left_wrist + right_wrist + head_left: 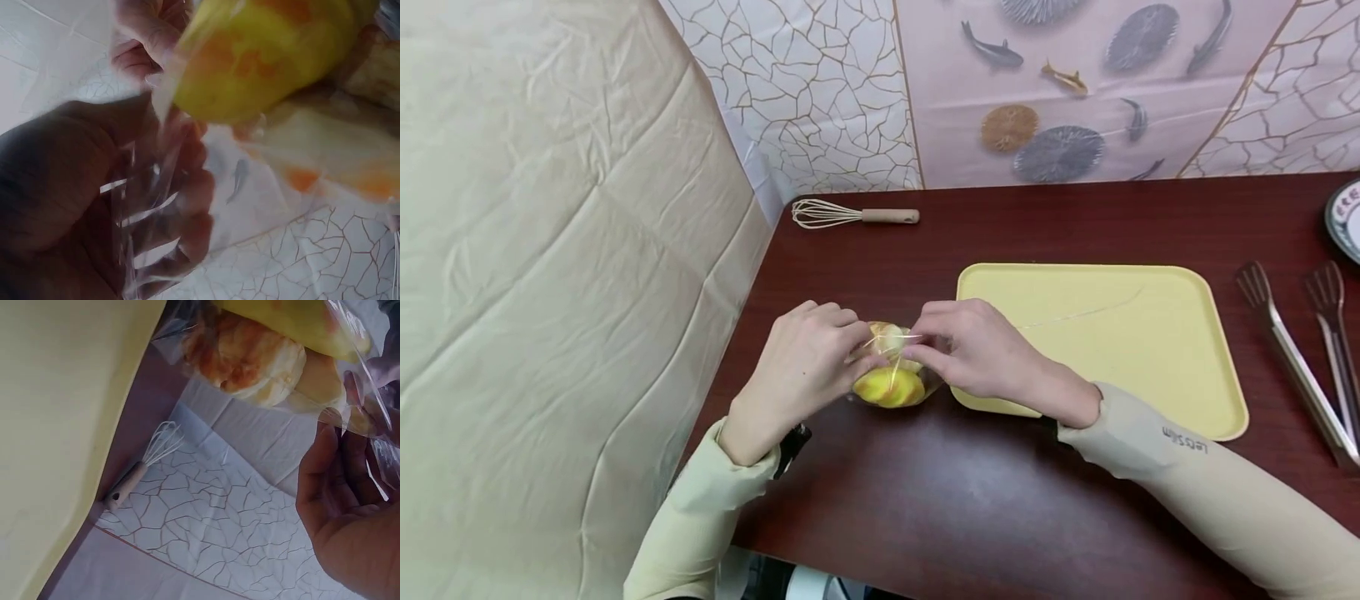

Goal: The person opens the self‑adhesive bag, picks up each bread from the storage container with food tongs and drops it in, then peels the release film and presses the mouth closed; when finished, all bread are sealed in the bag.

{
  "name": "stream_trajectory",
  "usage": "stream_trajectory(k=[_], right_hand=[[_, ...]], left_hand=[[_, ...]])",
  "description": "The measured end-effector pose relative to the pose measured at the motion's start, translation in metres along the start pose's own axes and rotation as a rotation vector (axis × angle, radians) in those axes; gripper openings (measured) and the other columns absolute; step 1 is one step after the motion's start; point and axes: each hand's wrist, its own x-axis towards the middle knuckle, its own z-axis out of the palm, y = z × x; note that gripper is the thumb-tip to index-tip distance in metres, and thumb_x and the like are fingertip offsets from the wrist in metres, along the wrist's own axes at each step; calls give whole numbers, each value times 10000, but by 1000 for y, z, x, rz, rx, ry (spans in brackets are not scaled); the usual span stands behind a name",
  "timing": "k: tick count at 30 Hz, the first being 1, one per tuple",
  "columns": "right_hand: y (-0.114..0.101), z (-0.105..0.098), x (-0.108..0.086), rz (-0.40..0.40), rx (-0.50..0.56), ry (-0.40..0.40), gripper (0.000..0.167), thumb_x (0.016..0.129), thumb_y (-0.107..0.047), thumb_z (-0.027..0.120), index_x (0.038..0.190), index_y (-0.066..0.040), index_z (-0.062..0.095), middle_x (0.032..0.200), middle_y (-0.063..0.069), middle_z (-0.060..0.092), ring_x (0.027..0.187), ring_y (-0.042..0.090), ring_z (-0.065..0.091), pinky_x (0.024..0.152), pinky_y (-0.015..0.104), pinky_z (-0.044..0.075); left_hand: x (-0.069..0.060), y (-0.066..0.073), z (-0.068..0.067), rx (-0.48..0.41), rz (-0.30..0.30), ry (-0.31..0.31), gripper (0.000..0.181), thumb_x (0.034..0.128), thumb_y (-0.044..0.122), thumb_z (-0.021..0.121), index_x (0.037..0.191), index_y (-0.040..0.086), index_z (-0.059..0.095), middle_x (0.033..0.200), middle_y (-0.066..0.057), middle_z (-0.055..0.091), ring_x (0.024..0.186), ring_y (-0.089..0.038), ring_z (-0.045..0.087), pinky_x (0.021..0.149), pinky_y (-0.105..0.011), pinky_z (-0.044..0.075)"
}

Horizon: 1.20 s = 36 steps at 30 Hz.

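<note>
A clear plastic bag [150,250] sits low over the table between both hands, left of the yellow tray. Inside it are a yellow, orange-blotched item [891,388], perhaps a fruit or toy fruit, and a pale, browned piece like a bread roll [244,359]. My left hand [808,362] grips the bag's loose edge from the left, the film running between thumb and fingers. From the right, my right hand [973,346] pinches the film near the opening with thumb and fingertips. The film's exact folds between the hands are hard to make out.
A yellow tray [1120,358] lies at the right, under my right forearm. Farther back is a whisk [889,216]. Two slotted metal utensils [1300,375] and a patterned plate [1347,221] are at the far right. A cream cloth [565,292] hangs along the left.
</note>
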Motion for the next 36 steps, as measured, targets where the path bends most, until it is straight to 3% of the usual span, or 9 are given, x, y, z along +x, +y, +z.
stream_trajectory(k=[3, 7, 14, 23, 28, 36], right_hand=[[0, 0, 0, -23, -20, 13, 102, 917, -111, 856, 840, -127, 791, 747, -50, 666, 612, 11, 496, 610, 239, 440], [2, -2, -2, -34, -9, 48, 75, 895, -74, 867, 868, -121, 815, 771, -46, 699, 633, 20, 531, 616, 225, 451], [8, -8, -5, -27, -8, 76, 83, 886, -42, 867, 884, -113, 825, 780, -40, 716, 655, 43, 541, 611, 215, 442], [16, -28, -12, 28, -42, 65, 130, 867, -1, 870, 931, -107, 829, 845, -36, 766, 716, 69, 633, 651, 268, 504], [21, -37, -14, 95, -46, 6, 96, 896, -24, 854, 932, -112, 840, 847, -57, 751, 715, 60, 630, 672, 280, 517], [25, -37, -15, 128, -41, -8, 116, 916, -16, 830, 924, -131, 841, 854, -58, 741, 719, 31, 601, 680, 256, 498]], left_hand=[[-2, 2, -1, -1, -15, -3, 203, 850, 236, 939, 782, 162, 762, 678, 59, 651, 604, -139, 571, 576, -306, 474], [-7, -3, -4, -33, -68, -25, 250, 820, 289, 962, 771, 178, 744, 669, 74, 649, 541, -112, 538, 497, -303, 434], [-17, -13, -9, -93, -110, -89, 226, 818, 320, 964, 798, 193, 777, 697, 81, 689, 571, -104, 567, 510, -291, 430], [-30, -25, -11, -147, -173, 6, 173, 877, 285, 917, 841, 180, 785, 763, 69, 732, 605, -100, 582, 564, -307, 468], [-33, -32, -9, -213, -219, 32, 145, 889, 219, 906, 848, 154, 783, 787, 41, 744, 642, -106, 605, 604, -326, 492], [-39, -36, -9, -227, -195, 129, 139, 849, 171, 934, 841, 145, 797, 729, 44, 690, 628, -60, 555, 592, -266, 457]])
